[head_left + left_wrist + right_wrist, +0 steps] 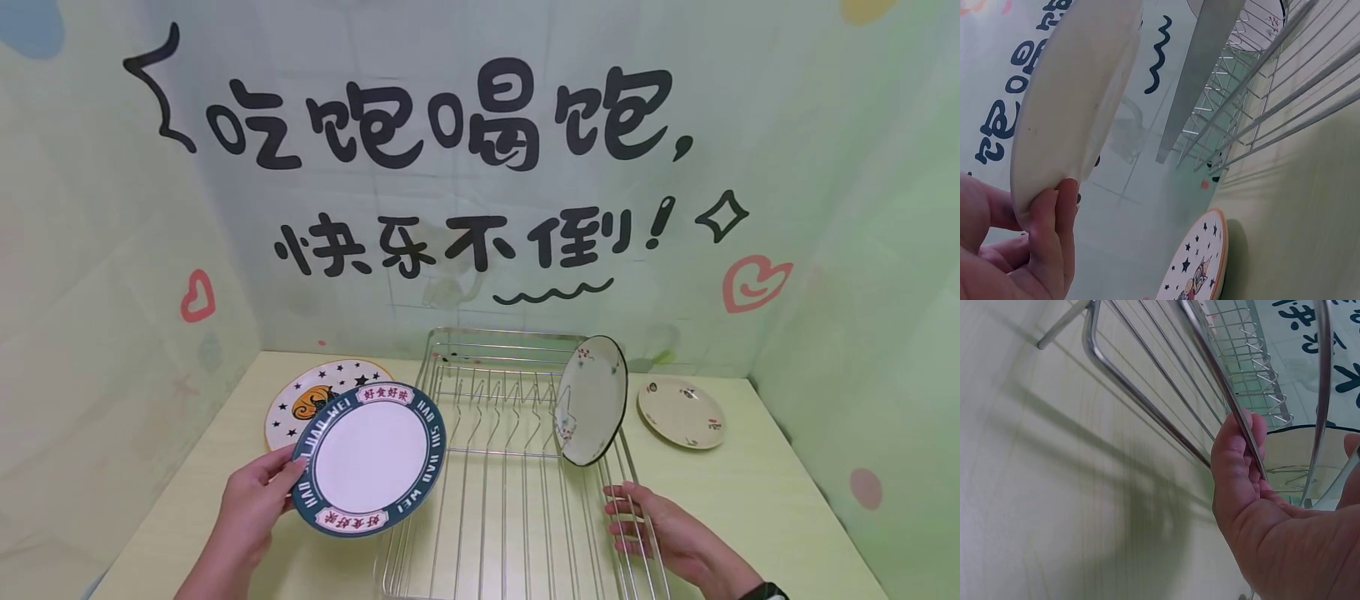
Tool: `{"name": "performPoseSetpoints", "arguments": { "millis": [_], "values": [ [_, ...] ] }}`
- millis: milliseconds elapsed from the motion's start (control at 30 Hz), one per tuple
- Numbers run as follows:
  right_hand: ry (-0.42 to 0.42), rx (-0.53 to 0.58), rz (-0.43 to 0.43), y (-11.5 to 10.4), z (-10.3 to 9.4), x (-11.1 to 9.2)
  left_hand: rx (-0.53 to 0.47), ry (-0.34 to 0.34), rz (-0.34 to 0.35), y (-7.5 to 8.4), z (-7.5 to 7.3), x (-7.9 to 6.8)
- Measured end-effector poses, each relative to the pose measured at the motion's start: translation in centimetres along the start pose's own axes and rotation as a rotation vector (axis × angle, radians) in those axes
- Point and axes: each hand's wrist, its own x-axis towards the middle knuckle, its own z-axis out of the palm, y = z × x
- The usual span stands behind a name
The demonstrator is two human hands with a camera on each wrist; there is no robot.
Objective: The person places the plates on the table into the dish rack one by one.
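Observation:
My left hand [255,500] pinches a round plate [371,458] by its left edge, thumb on the face and fingers behind. The plate has a white middle and a dark blue lettered rim; its pale underside shows in the left wrist view. It is tilted up at the left side of a wire dish rack [483,452], overlapping it in the head view. My right hand [671,533] grips the rack's right side, fingers hooked through the wires. A floral plate [591,400] with a dark edge stands upright at the rack's right end.
Behind the held plate, a white plate with stars and an orange pumpkin [311,402] lies on the table [795,517]. A small beige plate [681,414] lies right of the rack. Printed cloth walls [465,192] enclose the back and both sides.

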Motion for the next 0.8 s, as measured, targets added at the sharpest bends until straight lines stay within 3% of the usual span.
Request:
{"name": "performPoseSetpoints", "arguments": {
  "millis": [267,800],
  "values": [
    [0.001,-0.006,0.005,0.0,0.1,0.0,-0.025,-0.044,0.06,0.7,1.9,0.1],
    [-0.012,0.006,0.002,0.0,-0.2,0.0,-0.049,-0.084,0.117,1.6,5.5,-0.7]
  ]
}}
